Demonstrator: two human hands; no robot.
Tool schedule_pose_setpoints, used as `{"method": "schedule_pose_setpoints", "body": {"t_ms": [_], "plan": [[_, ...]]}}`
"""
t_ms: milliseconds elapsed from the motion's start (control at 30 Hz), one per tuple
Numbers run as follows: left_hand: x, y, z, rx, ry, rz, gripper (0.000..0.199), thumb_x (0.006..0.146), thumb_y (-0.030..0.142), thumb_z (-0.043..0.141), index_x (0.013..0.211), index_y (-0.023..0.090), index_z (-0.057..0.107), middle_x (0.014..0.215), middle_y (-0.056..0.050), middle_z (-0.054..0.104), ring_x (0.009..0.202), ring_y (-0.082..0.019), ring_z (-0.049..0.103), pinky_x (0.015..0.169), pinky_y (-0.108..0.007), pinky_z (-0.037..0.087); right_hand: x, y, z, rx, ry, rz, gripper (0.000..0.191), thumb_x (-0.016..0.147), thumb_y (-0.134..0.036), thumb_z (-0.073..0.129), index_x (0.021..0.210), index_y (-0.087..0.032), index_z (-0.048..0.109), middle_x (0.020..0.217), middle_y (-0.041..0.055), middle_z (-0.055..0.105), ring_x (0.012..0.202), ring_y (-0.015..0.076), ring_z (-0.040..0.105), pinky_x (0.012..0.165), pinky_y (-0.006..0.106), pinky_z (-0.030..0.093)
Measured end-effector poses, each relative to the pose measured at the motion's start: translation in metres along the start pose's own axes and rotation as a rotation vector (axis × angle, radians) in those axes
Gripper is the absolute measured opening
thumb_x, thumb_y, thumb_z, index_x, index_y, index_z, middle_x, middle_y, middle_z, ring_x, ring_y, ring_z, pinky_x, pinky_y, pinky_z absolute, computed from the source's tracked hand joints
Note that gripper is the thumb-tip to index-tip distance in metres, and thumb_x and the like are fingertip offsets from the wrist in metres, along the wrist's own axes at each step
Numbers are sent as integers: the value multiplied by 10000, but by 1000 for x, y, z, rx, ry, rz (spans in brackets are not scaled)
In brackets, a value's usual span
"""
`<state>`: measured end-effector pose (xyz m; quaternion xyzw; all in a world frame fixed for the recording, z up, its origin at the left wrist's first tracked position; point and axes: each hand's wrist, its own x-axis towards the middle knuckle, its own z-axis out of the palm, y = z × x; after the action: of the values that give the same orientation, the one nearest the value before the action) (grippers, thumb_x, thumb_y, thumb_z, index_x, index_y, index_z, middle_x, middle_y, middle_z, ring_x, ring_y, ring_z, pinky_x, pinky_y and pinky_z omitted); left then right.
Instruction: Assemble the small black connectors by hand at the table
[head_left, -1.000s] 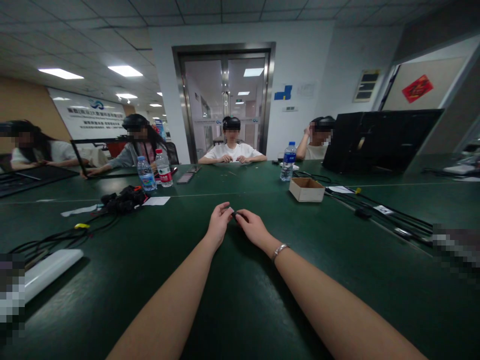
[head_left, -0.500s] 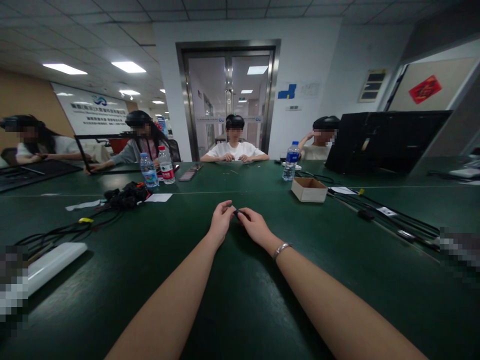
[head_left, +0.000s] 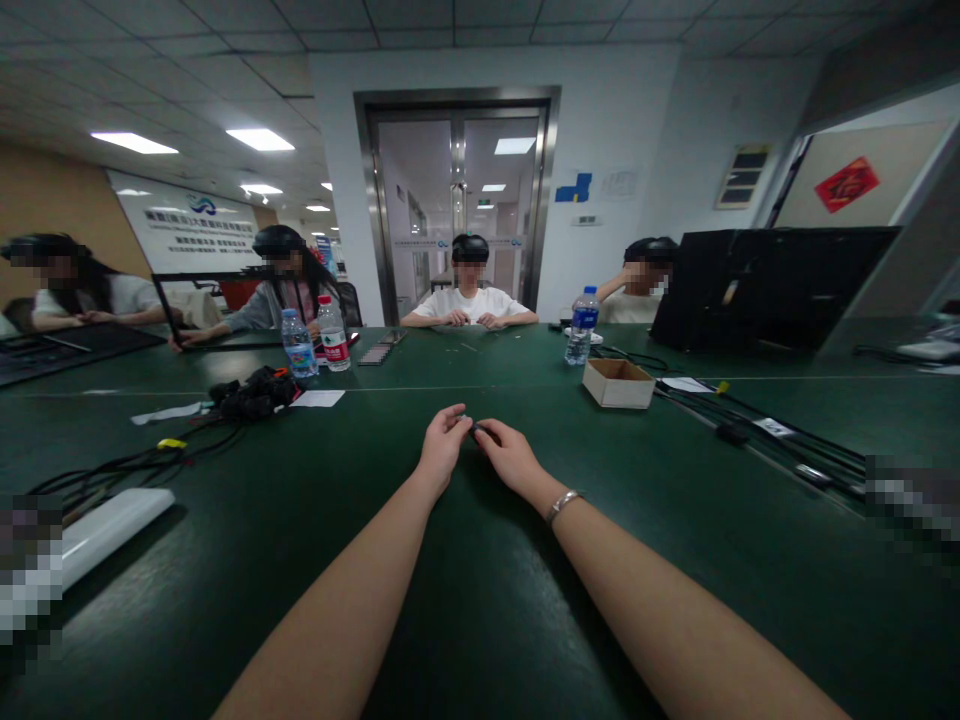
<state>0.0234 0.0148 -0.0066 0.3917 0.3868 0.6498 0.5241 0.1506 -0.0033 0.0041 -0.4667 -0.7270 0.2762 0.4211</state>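
In the head view my left hand (head_left: 442, 442) and my right hand (head_left: 511, 452) meet over the green table (head_left: 480, 600). Between their fingertips is a small dark object with a pale end (head_left: 472, 427), too small to name for sure. The left thumb and fingers pinch its pale end, while the right thumb and fingers close on the dark end. Much of it is hidden by the fingers. A silver bracelet (head_left: 562, 505) circles my right wrist.
An open cardboard box (head_left: 619, 388) stands right of my hands, near a water bottle (head_left: 581, 330) and black cables (head_left: 750, 425). Two bottles (head_left: 332, 335) and a black tangled bundle (head_left: 259, 393) lie to the left. A person (head_left: 470, 300) sits opposite; others sit further aside.
The small object has turned slightly between my fingers, and its pale end looks less bright. My hands stay in nearly the same place.
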Motion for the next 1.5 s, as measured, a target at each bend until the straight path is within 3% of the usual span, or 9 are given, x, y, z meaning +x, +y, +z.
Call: {"method": "schedule_pose_setpoints", "body": {"t_ms": [333, 533, 833, 1067, 1500], "plan": [[-4, 8, 1, -61, -18, -66, 195, 745, 118, 621, 935, 158, 647, 933, -67, 637, 864, -139, 602, 885, -324, 456, 0, 0, 1, 21, 8, -10, 250, 868, -313, 459, 969, -177, 643, 798, 30, 639, 744, 152, 566, 690, 278, 438], [-5, 7, 0, -69, -25, -12, 234, 708, 108, 673, 932, 170, 650, 929, -58, 636, 893, -148, 600, 903, -345, 452, 0, 3, 1, 22, 15, 8, 266, 865, -333, 463, 976, -178, 647, 801, 31, 640, 735, 152, 566, 676, 274, 440], [-8, 13, 2, -64, -100, -55, 295, 691, 137, 655, 976, 212, 678, 1106, -80, 653, 1047, -182, 584, 920, -334, 426, 0, 5, 2, 60, 27, 19, 273, 863, -321, 455, 1015, -183, 635, 819, 32, 641, 753, 154, 571, 693, 276, 450], [-5, 6, 0, -40, -52, 6, 356, 656, 198, 737, 1003, 199, 657, 911, -46, 634, 916, -157, 600, 885, -324, 448, 1, 6, 2, 74, 24, -18, 281, 866, -343, 460, 1023, -190, 635, 874, 37, 652, 786, 156, 576, 712, 279, 457], [-4, 7, -2, -34, -127, -19, 330, 691, 206, 701, 1020, 216, 669, 1087, -82, 669, 1033, -183, 599, 917, -327, 415, 1, 6, 2, 90, 33, 23, 281, 870, -349, 446, 1015, -187, 624, 897, 44, 646, 746, 151, 577, 684, 279, 466]]}}
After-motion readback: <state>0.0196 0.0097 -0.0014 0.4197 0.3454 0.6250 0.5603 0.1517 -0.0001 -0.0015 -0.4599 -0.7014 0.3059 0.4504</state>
